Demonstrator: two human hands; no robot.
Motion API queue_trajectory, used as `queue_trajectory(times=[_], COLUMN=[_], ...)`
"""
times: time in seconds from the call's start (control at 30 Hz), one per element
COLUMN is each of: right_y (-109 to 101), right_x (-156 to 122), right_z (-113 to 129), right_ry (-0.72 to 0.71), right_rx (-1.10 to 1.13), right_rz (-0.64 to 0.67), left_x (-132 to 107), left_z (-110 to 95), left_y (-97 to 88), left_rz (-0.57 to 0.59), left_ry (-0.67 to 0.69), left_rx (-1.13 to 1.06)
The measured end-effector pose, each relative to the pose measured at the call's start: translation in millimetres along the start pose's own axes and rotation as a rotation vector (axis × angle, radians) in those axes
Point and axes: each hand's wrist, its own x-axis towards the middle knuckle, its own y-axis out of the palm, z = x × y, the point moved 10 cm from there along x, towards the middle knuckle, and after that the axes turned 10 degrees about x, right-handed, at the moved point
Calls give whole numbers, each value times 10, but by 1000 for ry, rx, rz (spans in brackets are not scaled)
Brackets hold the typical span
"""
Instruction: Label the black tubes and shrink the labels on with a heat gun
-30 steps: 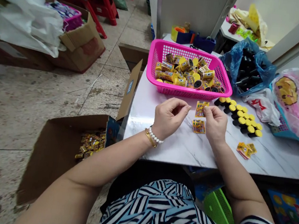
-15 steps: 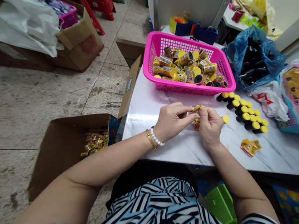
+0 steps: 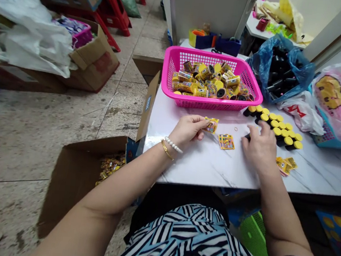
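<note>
Printed yellow sachet point(image 3: 211, 125) sits pinched in my left hand point(image 3: 188, 131) above the marble worktop point(image 3: 321, 182). My right hand point(image 3: 259, 148), open and apart, is beside the yellow-capped black canisters point(image 3: 281, 132); a careless knuckle could knock them out of line.

A white marble-patterned tabletop point(image 3: 203, 166) fills the lower right of the frame. A pink plastic basket point(image 3: 210, 103) stands at its far edge, beside a blue plastic bag point(image 3: 300, 73); rows of yellow-capped black tubes point(image 3: 281, 132) stand right of centre, with yellow printed packets point(image 3: 226, 141) lying flat nearby.
</note>
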Motion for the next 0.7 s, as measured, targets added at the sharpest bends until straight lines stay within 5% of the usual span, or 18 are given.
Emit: queue_trajectory(times=[0.13,0.3,0.43,0.7], right_y=[27,402,535,623], right_x=[-78,47,177,164], right_z=[-361,126,368,381], right_ry=[273,534,516,470], right_rx=[464,1275,1325,1266], right_rz=[107,258,216,203], left_x=[17,11,-22,-54], left_z=[138,172,122,82], left_y=[97,180,208,228], left_rz=[105,184,207,227], left_ry=[-152,-254,-280,-260], left_rx=[-167,-369,-435,-411])
